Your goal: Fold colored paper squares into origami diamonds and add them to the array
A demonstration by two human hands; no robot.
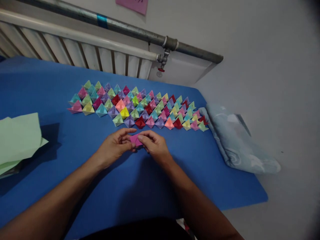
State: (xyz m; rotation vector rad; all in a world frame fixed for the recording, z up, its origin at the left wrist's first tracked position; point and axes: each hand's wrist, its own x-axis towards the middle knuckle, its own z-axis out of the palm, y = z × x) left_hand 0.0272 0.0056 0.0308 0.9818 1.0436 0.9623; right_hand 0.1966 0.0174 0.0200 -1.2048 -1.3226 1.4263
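Observation:
A small folded piece of bright pink paper (136, 140) is held between both hands, above the blue surface. My left hand (118, 143) pinches its left end, with the thumb in front and the forefinger stretched above the paper. On the right end, my right hand (152, 141) presses its thumb against the front; the other fingers curl behind and are partly hidden. Just beyond the hands stand rows of small folded paper boats in many colours, among them a dark red boat (140, 122) and a yellow boat (124, 113).
Pale green paper sheets (18, 138) rise at the left, above the blue tabletop (82, 196). A folded light blue blanket (232, 140) lies at the right by the wall. Behind the table are a white radiator (87, 55) and a metal pipe (140, 33) with a valve (163, 60).

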